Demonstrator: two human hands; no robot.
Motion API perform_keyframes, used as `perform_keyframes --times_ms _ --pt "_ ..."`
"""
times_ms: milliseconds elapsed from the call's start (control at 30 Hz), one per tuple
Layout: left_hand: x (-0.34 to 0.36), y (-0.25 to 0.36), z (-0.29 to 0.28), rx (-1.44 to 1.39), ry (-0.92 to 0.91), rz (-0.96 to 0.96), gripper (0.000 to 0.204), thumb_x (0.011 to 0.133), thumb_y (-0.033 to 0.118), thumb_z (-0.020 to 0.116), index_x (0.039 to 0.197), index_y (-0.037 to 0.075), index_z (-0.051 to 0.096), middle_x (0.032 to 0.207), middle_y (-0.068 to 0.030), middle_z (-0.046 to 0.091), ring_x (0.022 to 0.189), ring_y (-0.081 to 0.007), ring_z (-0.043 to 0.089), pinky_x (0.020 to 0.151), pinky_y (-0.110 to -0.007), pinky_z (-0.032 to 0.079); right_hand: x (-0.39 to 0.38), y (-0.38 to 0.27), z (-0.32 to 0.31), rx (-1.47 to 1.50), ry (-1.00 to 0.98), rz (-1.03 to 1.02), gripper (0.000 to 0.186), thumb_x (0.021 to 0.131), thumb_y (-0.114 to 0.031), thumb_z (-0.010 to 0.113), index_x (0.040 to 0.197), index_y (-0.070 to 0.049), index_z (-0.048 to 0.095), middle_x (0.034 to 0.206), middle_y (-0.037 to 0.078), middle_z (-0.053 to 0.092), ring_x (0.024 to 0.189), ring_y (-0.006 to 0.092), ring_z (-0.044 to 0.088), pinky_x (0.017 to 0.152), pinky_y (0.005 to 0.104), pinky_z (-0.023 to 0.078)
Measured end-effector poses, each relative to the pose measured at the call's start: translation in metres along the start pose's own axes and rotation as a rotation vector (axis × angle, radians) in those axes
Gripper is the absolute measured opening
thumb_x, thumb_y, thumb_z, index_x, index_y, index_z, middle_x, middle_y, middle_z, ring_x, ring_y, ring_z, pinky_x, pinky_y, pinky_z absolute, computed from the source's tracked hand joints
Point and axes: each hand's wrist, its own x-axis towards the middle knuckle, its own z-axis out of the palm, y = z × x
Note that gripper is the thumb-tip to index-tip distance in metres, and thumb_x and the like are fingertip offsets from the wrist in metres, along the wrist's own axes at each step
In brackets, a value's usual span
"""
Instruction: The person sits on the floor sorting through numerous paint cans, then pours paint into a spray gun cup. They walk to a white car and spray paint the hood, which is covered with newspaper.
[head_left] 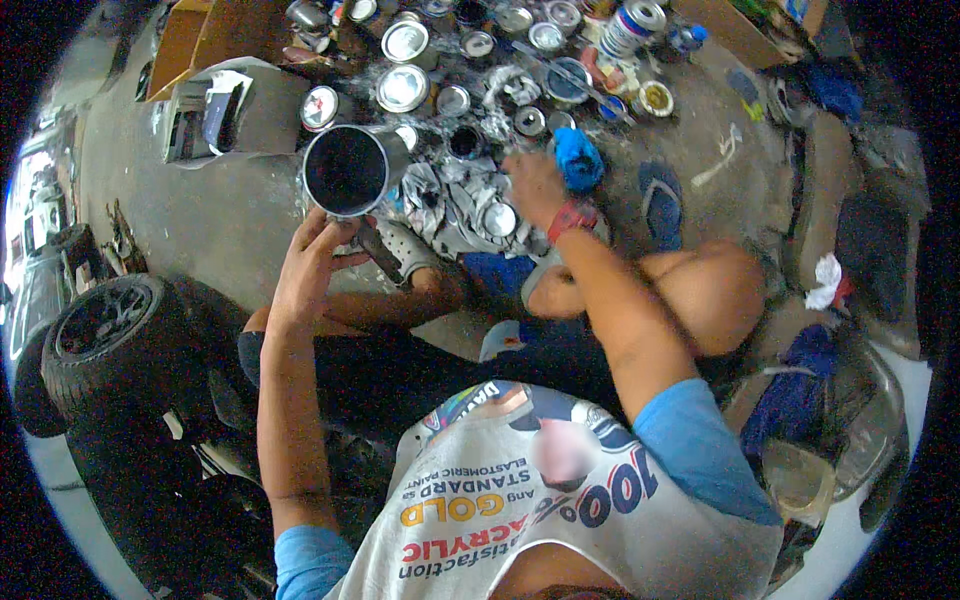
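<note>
Your left hand [312,262] grips the can [350,170] tilted up over the floor clutter; right hand [535,185] reaches toward the blue rag [578,160], grip unclear. Looks mid-prep; keep that can steady.

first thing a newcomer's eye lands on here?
Probably the metal cup, raised left of centre by the left hand with its dark open mouth toward the camera. Next, the crowd of paint cans on the stained floor along the top, where the right hand with a red wristband reaches beside a blue rag. A black tyre sits far left.
</note>
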Motion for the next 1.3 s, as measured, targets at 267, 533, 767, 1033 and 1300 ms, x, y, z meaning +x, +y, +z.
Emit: perform_keyframes --times_ms 267,533,767,1033,1300 --pt "0.047 0.036 0.048 -0.493 0.036 -0.153 0.035 0.095 0.021 0.054 0.128 0.008 0.060 0.124 -0.0060 0.065 0.116 -0.0201 0.059 0.097 -0.041 0.050 -0.032 -0.057 0.092 0.151 -0.406 0.018 0.038 0.088 -0.026 0.060 0.124 -0.014 0.063 0.132 0.020 0.055 0.122 0.0414 0.051 0.099 0.0538 0.042" --pt "0.143 0.026 0.060 -0.414 -0.115 0.054 0.075 0.094 0.014 0.053 0.161 0.018 0.020 0.157 -0.0034 0.038 0.119 -0.0143 0.051 0.095 -0.030 0.049 0.000 -0.051 0.045 0.006 -0.506 -0.091 0.072 0.085 -0.040 0.069 0.146 -0.010 0.045 0.146 0.021 0.046 0.136 0.0427 0.040 0.113 0.0549 0.028" --pt "0.112 0.022 0.021 -0.473 0.019 0.135 0.080 0.093 0.018 0.056 0.162 0.012 0.014 0.156 -0.0142 0.040 0.137 -0.0214 0.042 0.113 -0.031 0.032 0.044 -0.107 -0.198 0.159 -0.639 0.239 0.096 0.056 -0.047 0.093 0.132 -0.008 0.050 0.132 0.020 0.050 0.127 0.0419 0.045 0.109 0.0548 0.030" --pt "-0.117 0.099 -0.070 -0.363 0.300 0.068 0.078 0.094 0.026 0.056 0.161 0.019 0.019 0.128 -0.0139 0.062 0.105 -0.0224 0.059 0.096 -0.033 0.046 0.094 -0.215 -0.435 0.341 -0.171 0.274 0.089 0.050 -0.039 0.098 0.117 -0.006 0.049 0.117 0.017 0.055 0.111 0.0379 0.051 0.099 0.0476 0.042" --pt "-0.282 0.159 -0.235 -0.381 0.260 -0.209 0.078 0.091 0.038 0.055 0.160 0.022 0.023 0.135 -0.0213 0.061 0.120 -0.0338 0.060 0.102 -0.038 0.045 0.182 -0.520 -0.565 0.654 0.002 -0.226 0.092 0.047 -0.058 0.092 0.112 -0.007 0.052 0.114 0.012 0.059 0.110 0.0321 0.055 0.099 0.0434 0.042"
